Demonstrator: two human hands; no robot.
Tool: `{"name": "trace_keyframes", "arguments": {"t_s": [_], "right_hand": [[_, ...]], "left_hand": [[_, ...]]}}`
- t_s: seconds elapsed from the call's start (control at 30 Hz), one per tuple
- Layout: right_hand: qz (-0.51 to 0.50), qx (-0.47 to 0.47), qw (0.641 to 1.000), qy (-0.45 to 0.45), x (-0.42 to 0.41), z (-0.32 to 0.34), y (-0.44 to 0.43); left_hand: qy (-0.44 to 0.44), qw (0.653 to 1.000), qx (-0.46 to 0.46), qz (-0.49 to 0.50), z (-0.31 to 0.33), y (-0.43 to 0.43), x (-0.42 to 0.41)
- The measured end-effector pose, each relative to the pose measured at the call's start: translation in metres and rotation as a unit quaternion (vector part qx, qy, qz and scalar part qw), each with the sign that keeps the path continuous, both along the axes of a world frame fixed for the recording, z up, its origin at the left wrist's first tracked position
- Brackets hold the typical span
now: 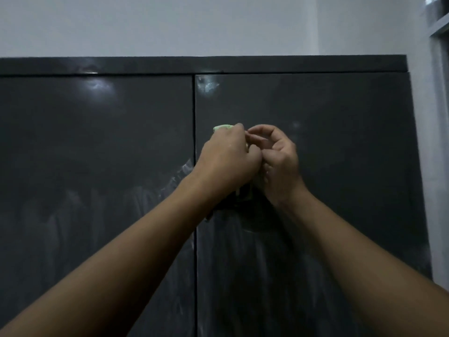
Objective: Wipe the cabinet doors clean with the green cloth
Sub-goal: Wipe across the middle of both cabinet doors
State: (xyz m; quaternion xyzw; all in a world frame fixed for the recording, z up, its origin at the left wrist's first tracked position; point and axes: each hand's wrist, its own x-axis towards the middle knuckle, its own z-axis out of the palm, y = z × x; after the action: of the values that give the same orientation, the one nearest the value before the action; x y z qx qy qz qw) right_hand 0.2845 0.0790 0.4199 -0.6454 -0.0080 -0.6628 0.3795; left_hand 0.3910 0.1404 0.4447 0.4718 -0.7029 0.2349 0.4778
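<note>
A dark grey cabinet fills the view, with a left door [97,166] and a right door [340,166] split by a vertical seam. Both doors carry pale smears and streaks. My left hand [228,161] grips the bunched green cloth [222,127], of which only a small corner shows above my knuckles. My right hand [279,156] is right beside it, fingers curled and pinching at the cloth between the two hands. Both hands are raised in front of the right door near the seam. Most of the cloth is hidden.
A pale wall [218,25] rises above the cabinet's top edge [218,65]. On the right, a light wall strip and part of a shelf [437,18] stand close to the cabinet's side.
</note>
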Motion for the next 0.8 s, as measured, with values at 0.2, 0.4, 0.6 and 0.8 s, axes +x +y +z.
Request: {"name": "trace_keyframes", "arguments": {"t_s": [0.2, 0.4, 0.6, 0.8], "right_hand": [[-0.078, -0.050, 0.989, 0.118, -0.005, 0.031, 0.009], [-0.478, -0.260, 0.817, 0.192, -0.003, 0.091, 0.018], [-0.546, -0.318, 0.685, 0.363, 0.042, 0.114, -0.007], [-0.629, -0.298, 0.661, 0.281, 0.076, 0.107, -0.040]], "left_hand": [[-0.105, 0.982, -0.088, 0.128, -0.023, -0.028, 0.040], [-0.220, 0.947, -0.165, 0.167, -0.040, -0.039, 0.094], [-0.079, 0.958, -0.237, 0.143, 0.022, -0.025, 0.142], [-0.161, 0.954, -0.191, 0.167, 0.024, -0.039, 0.148]]}}
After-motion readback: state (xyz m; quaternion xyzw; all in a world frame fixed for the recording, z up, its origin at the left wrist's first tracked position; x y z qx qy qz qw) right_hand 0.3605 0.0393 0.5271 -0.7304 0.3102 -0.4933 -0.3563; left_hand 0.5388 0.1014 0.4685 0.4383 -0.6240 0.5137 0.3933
